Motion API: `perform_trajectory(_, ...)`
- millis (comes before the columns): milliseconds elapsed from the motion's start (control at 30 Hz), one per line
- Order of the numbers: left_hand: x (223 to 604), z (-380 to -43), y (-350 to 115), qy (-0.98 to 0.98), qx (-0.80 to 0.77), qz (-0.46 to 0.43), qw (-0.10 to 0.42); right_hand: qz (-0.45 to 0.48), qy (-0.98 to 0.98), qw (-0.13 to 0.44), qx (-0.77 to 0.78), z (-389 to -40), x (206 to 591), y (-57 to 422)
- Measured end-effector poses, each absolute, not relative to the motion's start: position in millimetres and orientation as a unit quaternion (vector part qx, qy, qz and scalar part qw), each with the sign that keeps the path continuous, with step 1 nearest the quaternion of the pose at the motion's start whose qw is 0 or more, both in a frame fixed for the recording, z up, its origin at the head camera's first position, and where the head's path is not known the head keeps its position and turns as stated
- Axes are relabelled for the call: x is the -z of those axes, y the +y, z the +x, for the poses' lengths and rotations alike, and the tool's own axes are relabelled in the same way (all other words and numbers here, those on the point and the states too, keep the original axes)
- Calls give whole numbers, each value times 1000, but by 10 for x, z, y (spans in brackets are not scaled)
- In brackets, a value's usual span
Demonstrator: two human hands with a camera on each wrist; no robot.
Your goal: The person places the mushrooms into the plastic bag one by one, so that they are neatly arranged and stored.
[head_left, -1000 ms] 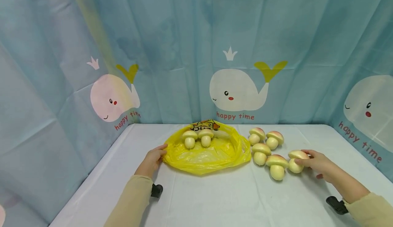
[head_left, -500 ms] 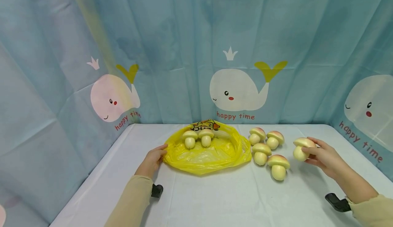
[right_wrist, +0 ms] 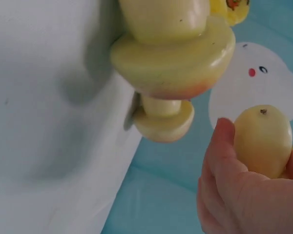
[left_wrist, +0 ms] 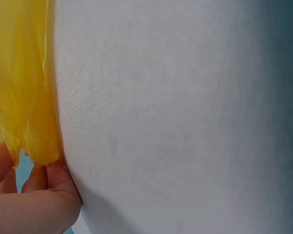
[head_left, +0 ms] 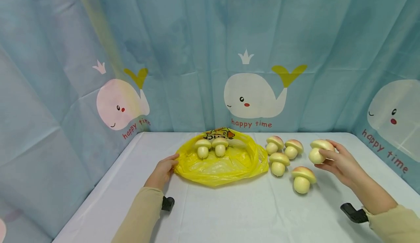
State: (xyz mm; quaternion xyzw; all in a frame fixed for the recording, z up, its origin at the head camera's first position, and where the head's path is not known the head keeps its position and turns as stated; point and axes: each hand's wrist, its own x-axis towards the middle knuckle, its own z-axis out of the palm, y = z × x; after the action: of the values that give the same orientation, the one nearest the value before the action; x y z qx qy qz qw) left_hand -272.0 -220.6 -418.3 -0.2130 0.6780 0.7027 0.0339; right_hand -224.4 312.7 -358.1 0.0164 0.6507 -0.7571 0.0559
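Note:
My right hand point(head_left: 342, 166) grips a toy mushroom point(head_left: 317, 156) with a pale stem and a pinkish-yellow cap, raised above the table at the right. In the right wrist view its rounded stem end point(right_wrist: 263, 139) shows between thumb and fingers. At the left, my left hand point(head_left: 163, 170) pinches the edge of a yellow plastic bag point(head_left: 213, 181); the left wrist view shows the gathered plastic point(left_wrist: 39, 141) at the fingertips. The bag lies with its mouth wide. Inside it, side by side, are two mushrooms, a left one point(head_left: 203, 149) and a right one point(head_left: 220, 147).
Right of the bag stand more mushrooms: two at the back point(head_left: 274, 145), one in the middle point(head_left: 278, 164) and one nearer the front point(head_left: 302, 180). A white cloth covers the table point(head_left: 229, 213). Blue curtain point(head_left: 197, 53) with whale prints hangs behind and at both sides.
My right hand has lifted the mushroom off the table, up and toward the back. The front mushroom has shifted slightly right and tilted. My left hand and the bag have stayed put.

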Motion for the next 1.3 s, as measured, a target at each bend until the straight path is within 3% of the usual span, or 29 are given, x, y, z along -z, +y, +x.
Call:
perform_trajectory(300, 4201, -2732, -2231, 675, -710, -196, 43, 12, 681, 51, 731, -2258, 3516, 2984)
perform_trajectory(700, 4173, -2730, -2218, 677, -704, -210, 46, -20, 655, 85, 751, -2288, 3434, 2799)
perform_trajectory(1300, 4143, -2695, -2204, 679, -706, -195, 50, 21, 640, 138, 755, -2335, 3323, 2302)
